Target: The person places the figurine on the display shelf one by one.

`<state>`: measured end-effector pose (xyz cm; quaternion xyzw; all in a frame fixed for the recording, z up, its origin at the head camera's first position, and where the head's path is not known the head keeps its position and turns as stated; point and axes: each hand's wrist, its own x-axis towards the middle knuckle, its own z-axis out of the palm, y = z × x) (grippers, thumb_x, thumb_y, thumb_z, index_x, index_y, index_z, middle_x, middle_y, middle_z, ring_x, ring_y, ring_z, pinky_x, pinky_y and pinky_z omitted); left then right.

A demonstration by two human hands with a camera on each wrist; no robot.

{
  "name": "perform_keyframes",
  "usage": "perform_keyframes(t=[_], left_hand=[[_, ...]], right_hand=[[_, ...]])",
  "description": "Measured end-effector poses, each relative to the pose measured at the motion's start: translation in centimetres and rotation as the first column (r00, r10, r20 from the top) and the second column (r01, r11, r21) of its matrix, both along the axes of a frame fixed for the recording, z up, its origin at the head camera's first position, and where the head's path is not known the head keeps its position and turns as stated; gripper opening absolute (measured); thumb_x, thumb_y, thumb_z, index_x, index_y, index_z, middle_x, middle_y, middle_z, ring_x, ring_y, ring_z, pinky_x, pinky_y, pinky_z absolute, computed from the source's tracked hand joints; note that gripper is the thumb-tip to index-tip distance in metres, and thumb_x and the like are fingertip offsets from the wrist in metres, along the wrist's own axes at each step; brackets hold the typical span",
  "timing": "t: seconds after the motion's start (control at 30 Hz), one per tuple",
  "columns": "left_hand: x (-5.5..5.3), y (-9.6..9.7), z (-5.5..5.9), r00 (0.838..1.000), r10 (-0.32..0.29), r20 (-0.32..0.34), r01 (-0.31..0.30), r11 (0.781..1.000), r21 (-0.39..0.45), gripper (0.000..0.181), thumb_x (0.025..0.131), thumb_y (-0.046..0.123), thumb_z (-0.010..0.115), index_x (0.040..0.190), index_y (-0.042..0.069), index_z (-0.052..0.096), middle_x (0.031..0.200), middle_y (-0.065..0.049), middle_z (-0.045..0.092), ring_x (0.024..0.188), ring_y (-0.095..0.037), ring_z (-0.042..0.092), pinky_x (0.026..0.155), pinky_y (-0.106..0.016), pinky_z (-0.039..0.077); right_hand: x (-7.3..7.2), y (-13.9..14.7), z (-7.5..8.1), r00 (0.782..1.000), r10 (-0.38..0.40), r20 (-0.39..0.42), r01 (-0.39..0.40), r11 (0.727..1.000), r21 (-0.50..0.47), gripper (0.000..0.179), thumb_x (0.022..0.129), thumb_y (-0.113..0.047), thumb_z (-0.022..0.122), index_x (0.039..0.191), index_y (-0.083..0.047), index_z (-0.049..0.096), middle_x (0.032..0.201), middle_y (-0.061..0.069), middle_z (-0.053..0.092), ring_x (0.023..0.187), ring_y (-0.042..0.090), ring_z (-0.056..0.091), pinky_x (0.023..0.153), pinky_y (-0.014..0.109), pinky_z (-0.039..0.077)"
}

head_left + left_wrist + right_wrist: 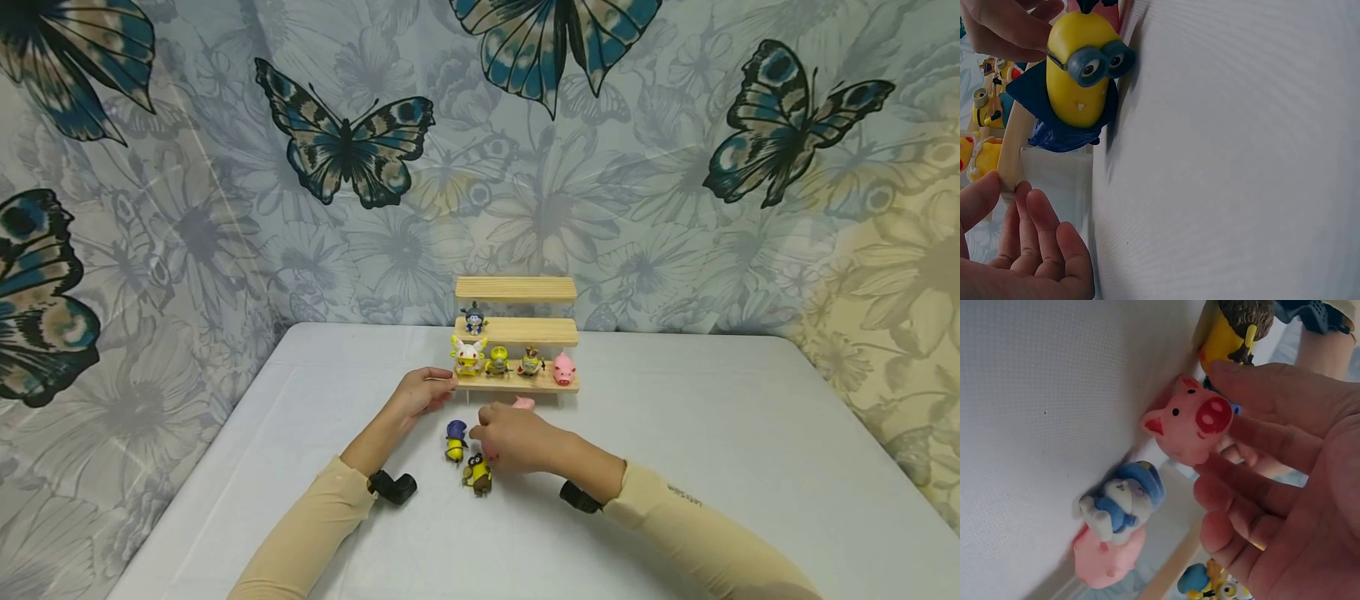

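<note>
My left hand (425,392) pinches the left end of the lowest board of a tiered wooden display shelf (517,382), thumb against index finger in the left wrist view. Over the table, my right hand (1297,469) surrounds a pink pig figurine (1188,422) lying snout up. A small gap shows between its thumb and the pig; whether the other fingers touch it is unclear. Beside that hand are a minion figurine (477,475) in brown and yellow and another in a purple hat (455,441). A white dog figurine in blue (1119,500) lies near another pink figurine (1107,559).
Along the bottom board stand a white-and-yellow figurine (468,357), two minion figurines (497,361) and a pink pig (564,369). A dark-haired figurine (473,319) occupies the middle board's left end. White cloth covers the table (675,433), with a butterfly-patterned backdrop (525,200) behind.
</note>
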<state>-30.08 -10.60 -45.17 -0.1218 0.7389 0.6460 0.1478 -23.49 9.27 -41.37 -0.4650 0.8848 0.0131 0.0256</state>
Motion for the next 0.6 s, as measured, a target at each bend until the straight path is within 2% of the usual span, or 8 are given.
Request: perform_keyframes(t=[0.23,0.6], left_hand=[[-0.01,0.04,-0.04,1.000,0.006,-0.006,-0.006,1.000,0.006,0.031,0.091,0.016,0.069,0.119,0.006,0.063,0.084,0.005,0.070,0.077,-0.008,0.066,0.072,-0.025,0.049],[-0.04,0.02,-0.12,1.000,0.005,-0.008,-0.005,1.000,0.002,0.031,0.090,0.016,0.069,0.119,0.005,0.064,0.082,0.005,0.070,0.076,-0.008,0.066,0.070,-0.024,0.049]], right_hand=[[0.13,-0.43,-0.26,0.999,-0.018,-0.051,0.022,0.997,0.070,0.025,0.083,-0.014,0.075,0.107,-0.014,0.071,0.095,0.001,0.063,0.084,0.013,0.052,0.075,0.025,0.046],[0.53,-0.79,-0.59,0.987,-0.044,-0.157,0.063,0.991,0.116,0.018,0.083,-0.020,0.076,0.098,-0.012,0.072,0.090,0.001,0.062,0.080,0.014,0.050,0.070,0.025,0.045]])
